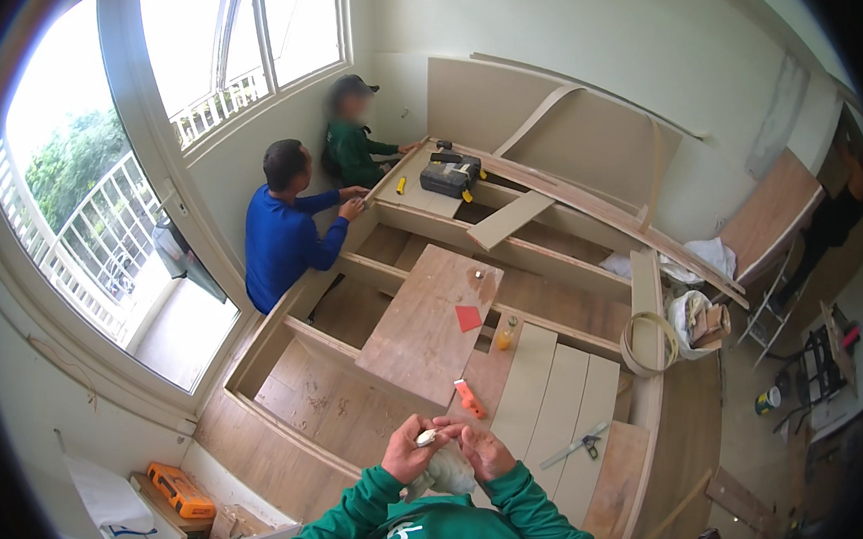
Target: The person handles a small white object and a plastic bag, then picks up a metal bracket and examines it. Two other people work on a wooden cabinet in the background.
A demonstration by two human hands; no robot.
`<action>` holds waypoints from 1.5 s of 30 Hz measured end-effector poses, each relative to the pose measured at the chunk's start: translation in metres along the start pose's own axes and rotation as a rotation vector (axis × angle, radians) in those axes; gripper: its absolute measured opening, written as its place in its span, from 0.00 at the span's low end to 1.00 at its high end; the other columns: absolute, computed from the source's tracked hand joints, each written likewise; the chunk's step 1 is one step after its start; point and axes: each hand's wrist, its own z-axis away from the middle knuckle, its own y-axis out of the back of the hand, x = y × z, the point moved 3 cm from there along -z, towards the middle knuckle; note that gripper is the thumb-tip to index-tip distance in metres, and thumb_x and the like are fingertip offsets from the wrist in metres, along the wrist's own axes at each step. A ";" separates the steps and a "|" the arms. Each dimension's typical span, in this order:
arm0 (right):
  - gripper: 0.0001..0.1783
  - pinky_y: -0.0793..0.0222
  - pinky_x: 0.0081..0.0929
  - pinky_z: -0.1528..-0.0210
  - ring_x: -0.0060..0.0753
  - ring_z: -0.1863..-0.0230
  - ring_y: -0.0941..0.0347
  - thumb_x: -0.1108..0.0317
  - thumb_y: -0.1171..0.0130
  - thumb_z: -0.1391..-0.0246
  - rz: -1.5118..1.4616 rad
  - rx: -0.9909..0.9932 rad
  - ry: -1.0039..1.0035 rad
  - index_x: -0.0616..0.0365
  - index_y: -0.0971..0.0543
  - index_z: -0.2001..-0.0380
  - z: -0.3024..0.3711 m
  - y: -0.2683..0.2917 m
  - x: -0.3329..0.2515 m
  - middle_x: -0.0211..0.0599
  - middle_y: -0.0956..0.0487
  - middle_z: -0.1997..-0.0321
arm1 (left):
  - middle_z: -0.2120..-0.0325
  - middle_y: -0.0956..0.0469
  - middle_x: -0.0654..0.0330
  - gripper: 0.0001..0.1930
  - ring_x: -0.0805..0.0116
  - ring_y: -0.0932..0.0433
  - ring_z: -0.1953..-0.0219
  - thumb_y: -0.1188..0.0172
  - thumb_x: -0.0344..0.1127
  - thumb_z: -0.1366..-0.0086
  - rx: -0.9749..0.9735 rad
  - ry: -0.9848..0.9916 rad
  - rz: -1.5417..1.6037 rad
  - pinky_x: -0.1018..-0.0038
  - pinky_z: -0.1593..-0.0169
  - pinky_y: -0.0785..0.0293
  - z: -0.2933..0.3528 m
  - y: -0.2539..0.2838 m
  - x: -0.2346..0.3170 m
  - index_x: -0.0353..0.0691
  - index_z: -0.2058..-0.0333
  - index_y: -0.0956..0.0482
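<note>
While the two hands meet in front of a green top, the left hand point(409, 450) is closed around a small white thing point(426, 437), which sits between the hands. The right hand point(484, 450) has its fingertips right by it, but I cannot tell if they pinch it too. Something pale and crumpled point(449, 474) is just under the hands.

A bit past them, an orange and white tool point(470, 399) lies on brown wood. To the right, a metal square point(575, 444) lies across long pale boards point(552, 390). Farther on are a little bottle point(506, 333) with yellow stuff inside and a red square point(468, 317) on a wide wooden board point(419, 319). All this is on a big wooden frame point(294, 434). At its far side, near a dark toolbox point(451, 175), I see a person in blue point(288, 233) and a person in green point(350, 157)
</note>
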 end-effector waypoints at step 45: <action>0.12 0.44 0.30 0.39 0.26 0.42 0.39 0.64 0.53 0.37 0.172 0.107 0.301 0.58 0.23 0.62 -0.014 -0.033 -0.026 0.35 0.35 0.44 | 0.72 0.27 0.68 0.09 0.83 0.32 0.70 0.37 0.27 0.42 0.109 -0.122 0.266 0.85 0.65 0.33 -0.003 -0.019 0.049 0.39 0.67 0.30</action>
